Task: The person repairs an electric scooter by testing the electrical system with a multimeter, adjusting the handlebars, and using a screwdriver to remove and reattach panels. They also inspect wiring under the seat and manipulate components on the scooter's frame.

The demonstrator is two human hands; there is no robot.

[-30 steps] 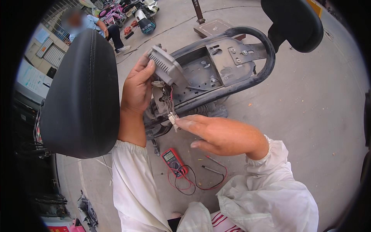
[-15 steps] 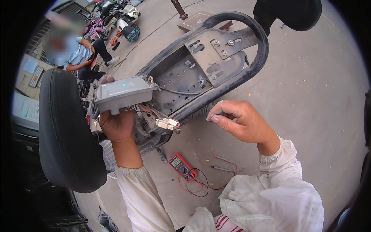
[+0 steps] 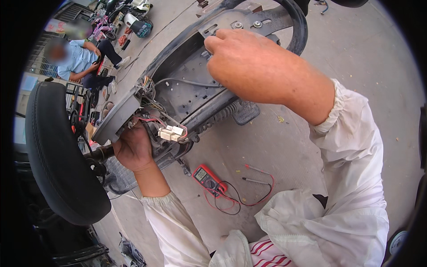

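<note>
My left hand (image 3: 134, 149) grips a grey plastic box (image 3: 118, 115) from below, tilted on edge beside the black seat (image 3: 62, 151). Its far fingertips show behind the box. From the box's end, a bundle of wires (image 3: 149, 89) runs toward the metal battery tray (image 3: 189, 100) of a scooter frame. White plug connectors (image 3: 171, 133) on red and dark wires hang near my left wrist. Over the tray's far side is my right hand (image 3: 244, 66), its fingers curled. Its fingertips are hidden, so what they hold, if anything, does not show.
A red multimeter (image 3: 208, 179) lies on the ground with its test leads (image 3: 258, 175). A shock-absorber spring (image 3: 224, 112) sits under the frame. At the far left a seated person (image 3: 82, 58) is near parked scooters (image 3: 138, 24).
My right hand has moved up and forward from beside the frame to over the tray. The grey box has tipped from nearly level to steeply tilted, still in my left hand.
</note>
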